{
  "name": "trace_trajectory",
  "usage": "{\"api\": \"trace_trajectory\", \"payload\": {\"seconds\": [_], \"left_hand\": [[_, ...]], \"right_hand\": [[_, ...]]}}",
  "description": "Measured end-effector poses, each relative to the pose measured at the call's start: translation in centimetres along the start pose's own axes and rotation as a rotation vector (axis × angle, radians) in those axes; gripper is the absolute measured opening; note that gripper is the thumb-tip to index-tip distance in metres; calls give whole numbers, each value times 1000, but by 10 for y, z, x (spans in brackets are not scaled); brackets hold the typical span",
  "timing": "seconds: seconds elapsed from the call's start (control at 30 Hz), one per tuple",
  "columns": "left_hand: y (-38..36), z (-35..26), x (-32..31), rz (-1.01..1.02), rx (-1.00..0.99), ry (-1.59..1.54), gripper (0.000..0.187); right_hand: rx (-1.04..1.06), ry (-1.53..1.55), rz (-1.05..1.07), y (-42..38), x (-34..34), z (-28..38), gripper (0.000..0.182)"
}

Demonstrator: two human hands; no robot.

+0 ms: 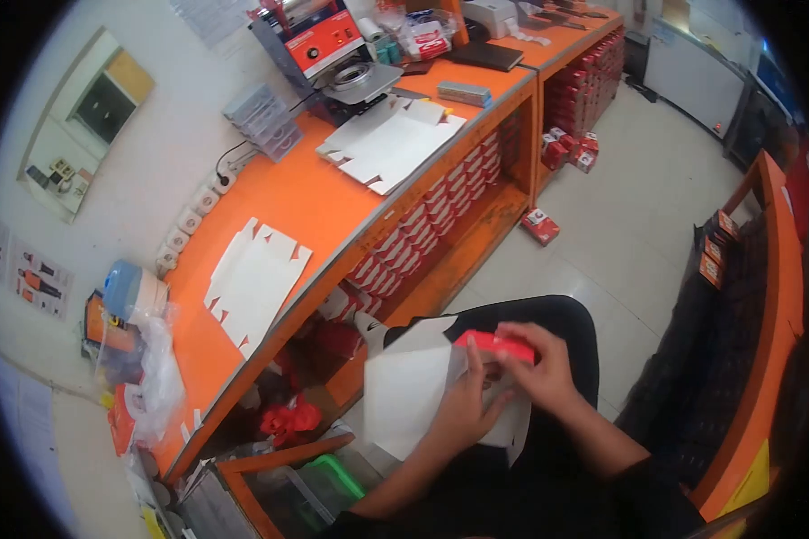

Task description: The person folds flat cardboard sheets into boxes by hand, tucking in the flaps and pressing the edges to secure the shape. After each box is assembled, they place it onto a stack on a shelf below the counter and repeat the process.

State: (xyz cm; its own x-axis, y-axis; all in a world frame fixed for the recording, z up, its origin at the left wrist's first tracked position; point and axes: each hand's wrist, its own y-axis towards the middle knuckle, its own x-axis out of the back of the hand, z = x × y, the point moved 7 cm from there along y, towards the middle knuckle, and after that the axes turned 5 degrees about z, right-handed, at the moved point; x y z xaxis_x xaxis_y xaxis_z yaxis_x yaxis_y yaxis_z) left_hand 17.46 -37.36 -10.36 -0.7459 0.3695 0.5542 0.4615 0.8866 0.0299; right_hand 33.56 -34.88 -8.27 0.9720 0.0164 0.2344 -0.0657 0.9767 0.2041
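Note:
On my lap lies a flat white cardboard box blank (406,388), partly folded. My left hand (463,404) presses on its right part, fingers spread over the card. My right hand (539,364) grips a small red box (494,344) at the blank's upper edge, fingers closed around it. Both hands meet above my dark trousers.
An orange workbench (315,193) runs along my left with a flat white blank (253,280) and a stack of blanks (388,141). A red sealing machine (328,49) stands at the far end. Red boxes fill the shelf below (422,225); some lie on the floor (541,225).

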Motion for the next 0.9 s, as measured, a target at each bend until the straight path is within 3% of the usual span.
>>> {"api": "trace_trajectory", "payload": {"seconds": [0.07, 0.13, 0.17, 0.2, 0.23, 0.27, 0.33, 0.37, 0.43, 0.47, 0.53, 0.6, 0.63, 0.7, 0.77, 0.9], "left_hand": [[-9, -30, -13, 145, -321, 119, 100], [-19, -38, -33, 269, -314, 63, 102], [-22, -37, -45, 338, -311, 353, 103], [-24, -33, -57, 392, -309, 645, 104], [-21, -27, -63, 321, -311, 740, 91], [-23, -13, -72, 335, -337, 730, 91], [-26, 8, -72, 397, -364, 474, 69], [-25, 5, -66, 319, -382, 425, 51], [-19, 1, -57, 308, -363, 379, 48], [-17, 0, -48, 287, -346, 338, 46], [-13, -3, -28, 232, -269, 237, 39], [-6, -2, -12, 186, -209, 122, 33], [-5, -4, 0, 89, -241, 174, 31], [-5, -3, 11, -78, -277, 205, 24], [-6, 3, 9, -66, -222, 145, 22], [-4, 11, 17, -49, 3, -22, 15]], "right_hand": [[-77, -66, -118, 17, 30, -19, 40], [-335, 95, -98, 33, 50, -71, 38], [-341, 78, -134, 39, 59, -85, 38], [-429, 64, -21, 45, 55, -102, 42], [-522, 57, 96, 45, 50, -114, 45], [-532, 51, 67, 47, 52, -119, 45], [-546, 108, 185, 49, 40, -123, 55], [-553, 110, 176, 45, 42, -124, 55], [-243, -184, 95, 48, 44, -96, 56], [-241, -172, 98, 43, 43, -90, 56], [303, -602, 303, 25, 34, -8, 56], [355, -374, 573, 7, 21, 24, 46], [374, -434, 592, 2, 20, 33, 30], [317, -374, 571, 5, 25, 17, 21], [310, -275, 488, 10, 35, 11, 8], [418, -44, 500, 9, 25, 24, 7]]}}
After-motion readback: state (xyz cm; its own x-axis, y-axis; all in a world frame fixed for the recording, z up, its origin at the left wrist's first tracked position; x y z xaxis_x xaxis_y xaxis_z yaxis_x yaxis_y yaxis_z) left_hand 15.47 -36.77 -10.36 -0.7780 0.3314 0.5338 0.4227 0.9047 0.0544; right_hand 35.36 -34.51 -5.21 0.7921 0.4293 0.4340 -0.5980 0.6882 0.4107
